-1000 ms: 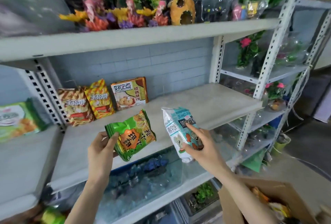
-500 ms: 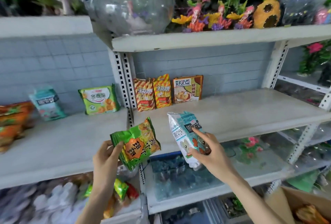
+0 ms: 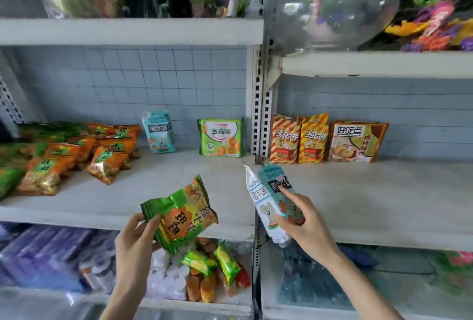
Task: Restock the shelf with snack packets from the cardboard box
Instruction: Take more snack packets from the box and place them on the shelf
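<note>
Shelf [image 3: 122, 199], left bay: stocked teal pkt [image 3: 159, 132] stands upright at back, up-left of both hands. L hand [image 3: 135, 240] grips green pkt [image 3: 184, 217]. R hand [image 3: 304, 219] pinches held teal pkt [image 3: 268, 189], long axis near-vertical. L hand nearer; R likely reaches across.

The green packet [image 3: 184, 214] held in the left hand [image 3: 135, 240] is marked with an orange badge and dark characters. The teal-and-white packet [image 3: 266, 191] held in the right hand [image 3: 307, 222] is accented in orange. The shelf [image 3: 371, 191] is finished pale grey. The wall [image 3: 153, 81] is tiled pale blue in a square grid. Two striped packets [image 3: 285, 140] are banded diagonally in red and yellow. The heaped packets [image 3: 107, 163] are coloured orange and green.
</note>
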A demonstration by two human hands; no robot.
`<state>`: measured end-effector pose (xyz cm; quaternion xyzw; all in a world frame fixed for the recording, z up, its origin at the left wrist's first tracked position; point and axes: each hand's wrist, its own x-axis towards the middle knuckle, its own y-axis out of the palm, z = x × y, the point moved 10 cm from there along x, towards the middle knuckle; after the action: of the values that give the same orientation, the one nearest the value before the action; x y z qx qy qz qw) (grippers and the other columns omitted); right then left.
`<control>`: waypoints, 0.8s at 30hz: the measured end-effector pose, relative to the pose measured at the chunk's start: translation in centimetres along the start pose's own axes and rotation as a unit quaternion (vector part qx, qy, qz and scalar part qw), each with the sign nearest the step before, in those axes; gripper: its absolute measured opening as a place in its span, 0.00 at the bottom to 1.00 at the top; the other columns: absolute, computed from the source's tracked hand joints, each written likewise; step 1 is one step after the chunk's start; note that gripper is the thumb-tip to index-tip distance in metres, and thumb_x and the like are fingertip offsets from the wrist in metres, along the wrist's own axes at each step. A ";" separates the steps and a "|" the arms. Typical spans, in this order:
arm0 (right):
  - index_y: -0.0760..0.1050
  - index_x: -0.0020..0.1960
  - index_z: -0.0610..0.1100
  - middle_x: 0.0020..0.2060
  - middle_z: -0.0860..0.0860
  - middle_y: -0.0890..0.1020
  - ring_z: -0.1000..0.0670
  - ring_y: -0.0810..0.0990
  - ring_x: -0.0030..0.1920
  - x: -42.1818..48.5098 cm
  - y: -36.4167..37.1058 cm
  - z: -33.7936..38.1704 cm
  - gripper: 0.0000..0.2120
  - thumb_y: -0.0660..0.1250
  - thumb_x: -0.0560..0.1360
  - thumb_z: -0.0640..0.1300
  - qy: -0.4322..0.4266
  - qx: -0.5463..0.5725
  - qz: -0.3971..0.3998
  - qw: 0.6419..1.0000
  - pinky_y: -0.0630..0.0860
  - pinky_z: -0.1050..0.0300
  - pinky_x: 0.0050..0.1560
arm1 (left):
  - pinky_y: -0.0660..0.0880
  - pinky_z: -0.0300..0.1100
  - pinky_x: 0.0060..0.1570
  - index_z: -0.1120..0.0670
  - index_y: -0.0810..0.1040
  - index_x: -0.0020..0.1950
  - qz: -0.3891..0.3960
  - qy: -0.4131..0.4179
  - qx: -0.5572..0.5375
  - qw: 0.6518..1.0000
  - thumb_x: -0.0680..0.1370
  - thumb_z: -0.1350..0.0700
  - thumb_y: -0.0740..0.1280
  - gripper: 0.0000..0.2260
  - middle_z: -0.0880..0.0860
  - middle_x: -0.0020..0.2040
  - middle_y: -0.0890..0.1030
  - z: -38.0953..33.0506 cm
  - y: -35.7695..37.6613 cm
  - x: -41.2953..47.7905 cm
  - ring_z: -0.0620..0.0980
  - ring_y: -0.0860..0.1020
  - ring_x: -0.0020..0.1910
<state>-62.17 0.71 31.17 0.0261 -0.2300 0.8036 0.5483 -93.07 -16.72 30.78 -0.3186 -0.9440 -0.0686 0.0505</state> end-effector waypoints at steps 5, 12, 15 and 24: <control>0.69 0.69 0.54 0.61 0.52 0.71 0.60 0.75 0.59 4.2 4.1 -0.4 0.28 0.73 0.71 0.44 -0.001 0.006 0.036 0.999 0.76 0.67 0.53 | 0.76 0.41 0.28 0.51 0.77 0.45 -0.021 0.000 0.009 1.000 0.78 0.59 0.66 0.04 0.47 0.35 0.84 0.3 -1.1 3.8 0.47 0.82 0.31; 0.68 0.69 0.55 0.60 0.53 0.71 0.59 0.75 0.59 10.4 8.6 -0.6 0.29 0.73 0.71 0.47 -0.012 0.026 0.073 0.997 0.77 0.59 0.57 | 0.75 0.35 0.29 0.51 0.76 0.44 -0.052 0.021 -0.002 0.998 0.79 0.58 0.65 0.05 0.45 0.34 0.84 0.0 -1.8 10.3 0.41 0.82 0.31; 0.67 0.69 0.56 0.60 0.56 0.71 0.65 0.73 0.58 12.0 10.7 -0.2 0.28 0.72 0.71 0.48 -0.024 0.015 0.088 0.996 0.74 0.69 0.54 | 0.75 0.33 0.26 0.52 0.76 0.44 -0.063 0.023 -0.009 0.998 0.79 0.60 0.64 0.05 0.44 0.33 0.83 0.1 -2.3 12.1 0.40 0.81 0.30; 0.65 0.66 0.60 0.61 0.55 0.72 0.67 0.73 0.57 13.5 17.6 1.9 0.28 0.72 0.72 0.45 -0.033 0.020 0.105 0.994 0.71 0.73 0.53 | 0.76 0.34 0.27 0.54 0.77 0.45 -0.064 0.020 -0.008 0.998 0.79 0.60 0.64 0.04 0.47 0.34 0.84 0.6 -7.5 16.1 0.43 0.82 0.32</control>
<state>-83.65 6.52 30.86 0.0387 -0.2331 0.8600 0.4522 -110.42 -12.90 31.73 -0.2562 -0.9608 -0.0853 0.0628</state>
